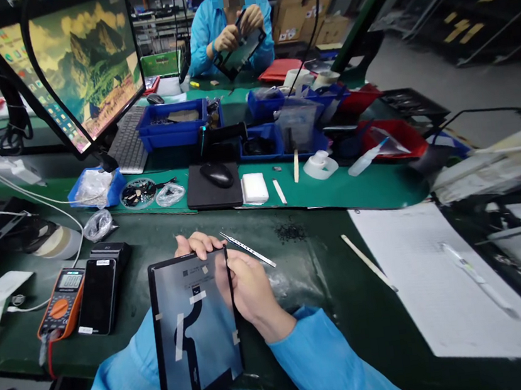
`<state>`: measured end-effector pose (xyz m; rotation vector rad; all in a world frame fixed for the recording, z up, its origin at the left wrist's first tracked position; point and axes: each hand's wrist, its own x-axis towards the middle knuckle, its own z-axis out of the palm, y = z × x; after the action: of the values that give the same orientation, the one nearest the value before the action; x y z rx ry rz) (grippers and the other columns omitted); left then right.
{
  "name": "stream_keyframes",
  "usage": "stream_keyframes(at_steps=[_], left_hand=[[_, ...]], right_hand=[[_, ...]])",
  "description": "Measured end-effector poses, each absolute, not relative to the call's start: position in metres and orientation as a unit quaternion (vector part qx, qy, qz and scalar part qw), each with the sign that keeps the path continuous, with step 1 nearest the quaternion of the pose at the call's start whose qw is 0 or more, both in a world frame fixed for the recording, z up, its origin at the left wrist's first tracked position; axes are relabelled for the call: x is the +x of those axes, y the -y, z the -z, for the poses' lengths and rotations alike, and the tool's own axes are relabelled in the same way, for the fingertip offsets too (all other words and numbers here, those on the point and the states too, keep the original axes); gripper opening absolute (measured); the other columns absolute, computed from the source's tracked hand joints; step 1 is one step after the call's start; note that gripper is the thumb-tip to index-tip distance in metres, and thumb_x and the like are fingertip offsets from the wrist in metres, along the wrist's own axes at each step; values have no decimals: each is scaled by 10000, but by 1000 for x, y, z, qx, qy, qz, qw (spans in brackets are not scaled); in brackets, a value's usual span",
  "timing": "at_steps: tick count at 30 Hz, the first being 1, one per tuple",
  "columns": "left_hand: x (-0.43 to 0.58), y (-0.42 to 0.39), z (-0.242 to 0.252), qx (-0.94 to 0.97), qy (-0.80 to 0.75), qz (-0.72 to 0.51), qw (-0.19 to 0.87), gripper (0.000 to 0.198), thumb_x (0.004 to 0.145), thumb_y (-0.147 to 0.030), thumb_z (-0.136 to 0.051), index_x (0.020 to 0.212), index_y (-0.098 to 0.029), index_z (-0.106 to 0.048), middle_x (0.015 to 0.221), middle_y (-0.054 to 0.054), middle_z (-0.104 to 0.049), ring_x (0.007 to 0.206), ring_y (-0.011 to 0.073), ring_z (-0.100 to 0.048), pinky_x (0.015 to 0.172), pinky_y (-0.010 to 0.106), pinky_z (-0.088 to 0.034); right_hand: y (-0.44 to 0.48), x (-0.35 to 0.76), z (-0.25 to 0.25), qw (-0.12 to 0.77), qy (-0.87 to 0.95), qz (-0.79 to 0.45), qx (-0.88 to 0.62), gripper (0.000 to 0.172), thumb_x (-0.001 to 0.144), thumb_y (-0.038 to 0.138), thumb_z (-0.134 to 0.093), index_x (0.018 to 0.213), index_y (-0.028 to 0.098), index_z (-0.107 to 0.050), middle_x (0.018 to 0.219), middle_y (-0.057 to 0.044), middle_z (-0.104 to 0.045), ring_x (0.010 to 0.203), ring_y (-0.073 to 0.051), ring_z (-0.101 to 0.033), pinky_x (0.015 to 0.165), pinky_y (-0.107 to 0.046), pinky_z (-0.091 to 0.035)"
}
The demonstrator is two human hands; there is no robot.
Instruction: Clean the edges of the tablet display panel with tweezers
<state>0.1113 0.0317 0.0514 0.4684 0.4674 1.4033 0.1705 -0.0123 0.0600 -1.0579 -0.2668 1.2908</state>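
I hold a tablet screen panel (195, 336) upright with its back towards me; a black flex cable and strips of white tape run across it. My left hand (197, 245) grips the panel's top edge, with only the fingertips showing over it. My right hand (248, 291) is closed at the panel's right edge and holds metal tweezers (248, 249) that point up and to the right. Both sleeves are light blue.
An orange multimeter (61, 303) and a black phone (97, 296) lie to the left. White paper sheets (442, 280) lie to the right. Beyond are a mouse on a pad (216, 176), a keyboard (129, 141), a monitor (78, 65), blue bins (173, 124), and a co-worker (230, 28) holding another panel.
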Motion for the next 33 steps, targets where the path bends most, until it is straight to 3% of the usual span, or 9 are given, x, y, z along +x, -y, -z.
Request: stream_keyframes(at_steps=[27, 33], left_hand=[[114, -29, -63, 208, -242, -641, 698, 557, 966, -461, -410, 537, -107, -380, 685, 17, -467, 698, 121, -573, 778, 316, -533], [110, -33, -49, 221, -211, -626, 718, 556, 943, -508, -441, 550, -114, -441, 704, 26, -486, 722, 128, -582, 801, 333, -551]], right_hand=[[11, 170, -61, 664, 90, -573, -472, 115, 568, 245, -644, 627, 198, -731, 613, 2, -651, 673, -178, -555, 688, -306, -465], [12, 170, -61, 670, 90, -575, -461, 121, 588, 247, -638, 637, 192, -734, 633, 3, -655, 682, -167, -555, 711, -298, -460]])
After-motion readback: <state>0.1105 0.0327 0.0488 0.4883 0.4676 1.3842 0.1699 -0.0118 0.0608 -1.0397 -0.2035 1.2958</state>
